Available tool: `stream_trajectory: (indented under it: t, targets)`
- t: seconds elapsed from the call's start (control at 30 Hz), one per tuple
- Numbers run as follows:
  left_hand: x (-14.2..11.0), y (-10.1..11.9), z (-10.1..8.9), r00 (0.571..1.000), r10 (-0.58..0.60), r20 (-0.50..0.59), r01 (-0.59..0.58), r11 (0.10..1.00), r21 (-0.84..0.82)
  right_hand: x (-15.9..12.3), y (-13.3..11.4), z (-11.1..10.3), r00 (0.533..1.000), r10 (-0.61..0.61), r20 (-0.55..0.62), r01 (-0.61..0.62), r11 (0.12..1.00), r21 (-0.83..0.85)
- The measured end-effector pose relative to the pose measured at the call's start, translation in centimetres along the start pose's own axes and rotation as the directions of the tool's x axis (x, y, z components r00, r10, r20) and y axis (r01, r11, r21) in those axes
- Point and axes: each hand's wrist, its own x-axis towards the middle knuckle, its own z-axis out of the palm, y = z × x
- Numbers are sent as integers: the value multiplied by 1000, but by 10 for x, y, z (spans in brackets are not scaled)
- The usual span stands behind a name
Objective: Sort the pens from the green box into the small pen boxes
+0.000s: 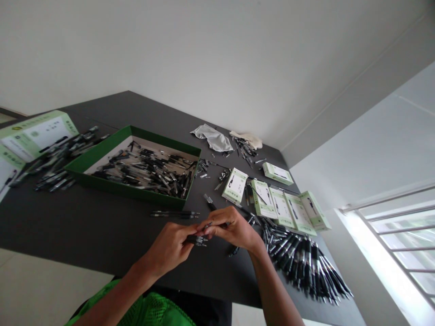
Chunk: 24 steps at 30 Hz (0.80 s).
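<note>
Two hands — left hand (169,248) and right hand (232,228) — pinch a small pen part (201,240) between fingertips, held over the black table (112,235) for close handling; fanned black pens (302,267) lie clear of the work.

Left hand (167,248), right hand (234,229), fingertips (208,227) meeting, both grips pinched closed, held close together
</note>
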Motion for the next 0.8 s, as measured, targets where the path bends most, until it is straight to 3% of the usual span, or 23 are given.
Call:
stream_trajectory:
  t: [0.8]
  targets:
    - [0, 0, 1, 999, -34, 21, 35, 999, -36, -1, 2, -1, 999, 5, 32, -4, 999, -33]
